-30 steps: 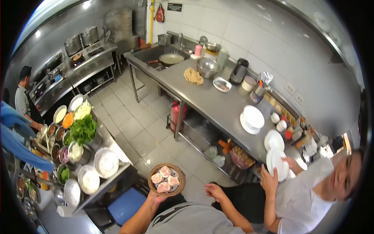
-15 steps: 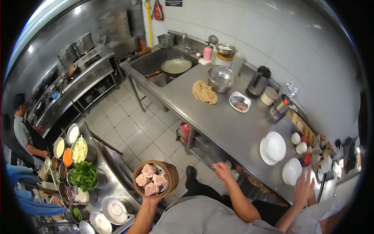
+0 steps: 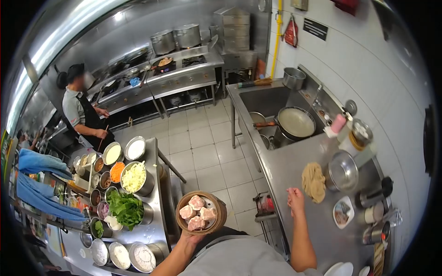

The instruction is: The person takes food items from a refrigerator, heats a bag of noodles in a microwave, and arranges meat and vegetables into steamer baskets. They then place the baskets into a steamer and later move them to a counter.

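Observation:
My left hand [image 3: 192,238] holds a round bamboo steamer basket [image 3: 219,212] from below, its fingers mostly hidden under the base. Several pale pink, meat-like dumplings [image 3: 196,223] sit in it on a perforated liner. Over the edge of the steel counter, my right hand [image 3: 295,201] hangs with its fingers curled in, and nothing shows in them. Nearest to that hand lies a crumpled tan cloth [image 3: 313,182], apart from it.
On my left, a prep table [image 3: 159,184] bears leafy greens [image 3: 126,209], shredded cabbage [image 3: 134,178] and flour bowls [image 3: 142,257]. A co-worker [image 3: 85,110] stands by the stoves [image 3: 184,69]. At right are a sink with a pan [image 3: 296,123], a steel bowl [image 3: 341,171] and a white dish [image 3: 343,212].
My view has turned left toward the stoves. The steamer basket stays in my left hand. My right hand remains curled; another person's hands at the right have left view.

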Motion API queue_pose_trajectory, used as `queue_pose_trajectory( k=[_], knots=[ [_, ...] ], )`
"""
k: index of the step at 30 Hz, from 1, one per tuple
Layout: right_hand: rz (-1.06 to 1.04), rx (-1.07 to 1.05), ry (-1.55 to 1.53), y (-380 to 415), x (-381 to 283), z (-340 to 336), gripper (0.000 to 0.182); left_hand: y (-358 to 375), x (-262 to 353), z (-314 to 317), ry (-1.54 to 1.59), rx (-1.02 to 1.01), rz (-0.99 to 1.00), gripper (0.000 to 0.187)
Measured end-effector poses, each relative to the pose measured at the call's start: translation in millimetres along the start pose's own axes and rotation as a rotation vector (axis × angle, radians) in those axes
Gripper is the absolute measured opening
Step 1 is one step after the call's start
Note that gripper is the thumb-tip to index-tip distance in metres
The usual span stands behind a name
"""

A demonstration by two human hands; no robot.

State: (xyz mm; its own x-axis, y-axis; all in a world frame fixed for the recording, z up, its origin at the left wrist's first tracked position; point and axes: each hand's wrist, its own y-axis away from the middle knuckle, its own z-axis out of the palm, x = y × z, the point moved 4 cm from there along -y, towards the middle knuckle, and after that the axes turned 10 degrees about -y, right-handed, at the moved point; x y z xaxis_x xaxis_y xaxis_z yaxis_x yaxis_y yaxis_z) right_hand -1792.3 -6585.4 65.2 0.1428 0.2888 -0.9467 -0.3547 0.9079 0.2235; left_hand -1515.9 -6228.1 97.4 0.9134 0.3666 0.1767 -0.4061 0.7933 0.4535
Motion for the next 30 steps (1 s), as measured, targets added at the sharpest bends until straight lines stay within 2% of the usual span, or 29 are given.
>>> queue_pose_trajectory(
  k=[3,5,6,9,11,12,14,16,17,21,23,24,26,30],
  knots=[
    [0.024,-0.035,-0.004,-43.6,7.1,29.6,0.02,-31.6,19.3,29.4,0.012,-0.103,-0.029,0.041],
    [0.069,0.001,-0.013,-61.4,30.7,42.7,0.019,-59.2,36.3,46.1,0.047,-0.057,-0.01,0.041],
    [0.035,0.01,0.078,-78.9,46.5,54.0,0.018,-74.1,48.1,53.5,-0.059,0.047,0.058,0.034],
    [-0.124,0.151,0.277,-103.6,69.5,60.1,0.017,-164.0,94.5,-2.5,-0.073,-0.024,-0.008,0.023],
    [-0.097,0.24,0.283,-104.4,51.2,83.4,0.021,-225.9,127.7,-22.8,-0.066,-0.061,-0.047,0.015],
    [-0.029,0.262,0.306,-110.5,54.4,79.0,0.025,-241.6,135.0,14.2,-0.191,0.018,0.019,0.017],
    [-0.052,0.304,0.323,-118.5,55.2,86.0,0.025,-305.2,171.3,7.7,-0.211,-0.137,-0.028,0.039],
    [-0.224,0.355,0.315,-122.7,65.2,81.1,0.024,-353.4,187.7,39.2,-0.279,-0.219,-0.095,0.036],
    [-0.246,0.386,0.309,-122.9,64.4,83.7,0.021,-375.9,192.9,48.1,-0.288,-0.222,-0.116,0.036],
    [-0.281,0.571,0.337,-115.9,35.3,92.7,0.019,-439.1,183.5,100.6,-0.374,-0.164,-0.215,0.041],
    [-0.255,0.594,0.258,-118.8,42.0,94.0,0.02,-452.6,174.5,120.8,-0.383,-0.354,-0.281,0.042],
    [-0.249,0.636,0.249,-117.0,42.3,94.7,0.02,-463.3,169.0,127.5,-0.401,-0.358,-0.32,0.042],
    [-0.279,0.645,0.197,-115.2,38.4,95.7,0.019,-477.8,152.3,135.6,-0.346,-0.369,-0.458,0.043],
    [-0.346,0.651,0.114,-121.4,48.2,92.2,0.018,-479.2,130.9,133.8,-0.407,-0.351,-0.546,0.046]
  ],
)
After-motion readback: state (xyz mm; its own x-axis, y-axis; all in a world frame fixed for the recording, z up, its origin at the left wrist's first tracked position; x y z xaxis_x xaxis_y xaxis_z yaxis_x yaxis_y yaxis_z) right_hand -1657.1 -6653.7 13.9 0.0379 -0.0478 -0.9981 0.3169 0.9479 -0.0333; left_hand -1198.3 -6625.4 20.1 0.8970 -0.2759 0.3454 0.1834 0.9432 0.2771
